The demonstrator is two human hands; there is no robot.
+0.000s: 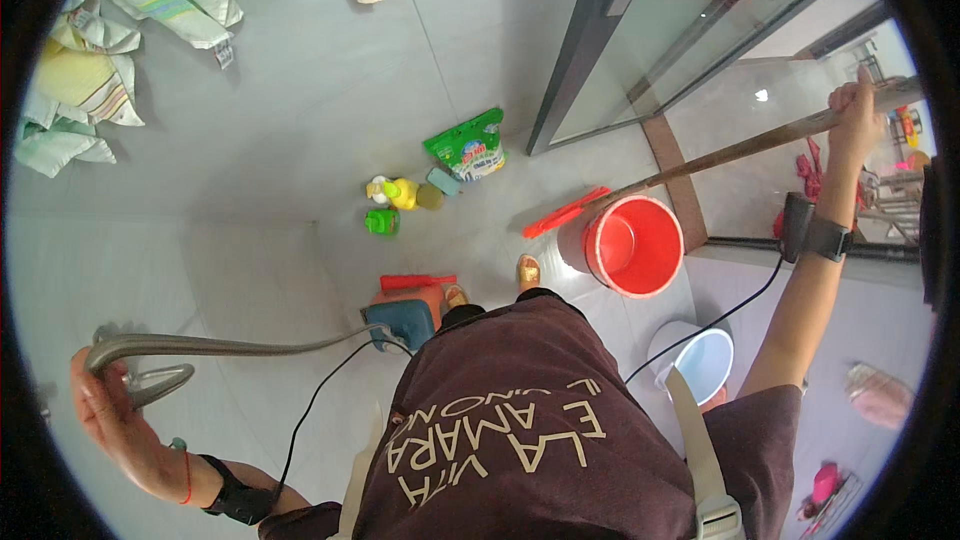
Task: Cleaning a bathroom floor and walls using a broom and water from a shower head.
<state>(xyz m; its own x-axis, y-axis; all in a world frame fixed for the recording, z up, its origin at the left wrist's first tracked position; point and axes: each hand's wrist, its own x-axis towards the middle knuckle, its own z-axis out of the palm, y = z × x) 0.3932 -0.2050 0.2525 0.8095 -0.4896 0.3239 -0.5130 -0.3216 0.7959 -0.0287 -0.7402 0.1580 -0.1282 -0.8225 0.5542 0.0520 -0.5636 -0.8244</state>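
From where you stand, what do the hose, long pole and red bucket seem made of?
Hose: perhaps flexible metal, satin grey and finely ribbed. Long pole: probably wood, dull and unevenly brown. Red bucket: likely plastic, smooth, slightly glossy, evenly coloured.

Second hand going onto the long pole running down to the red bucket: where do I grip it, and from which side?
Probably mid-length on the pole, from above: that stretch looks slim, straight and uncovered, between the right hand and the red bucket.

Grey tiled wall [320,70], pale floor [480,240]; dark-framed glass door [622,70], open.
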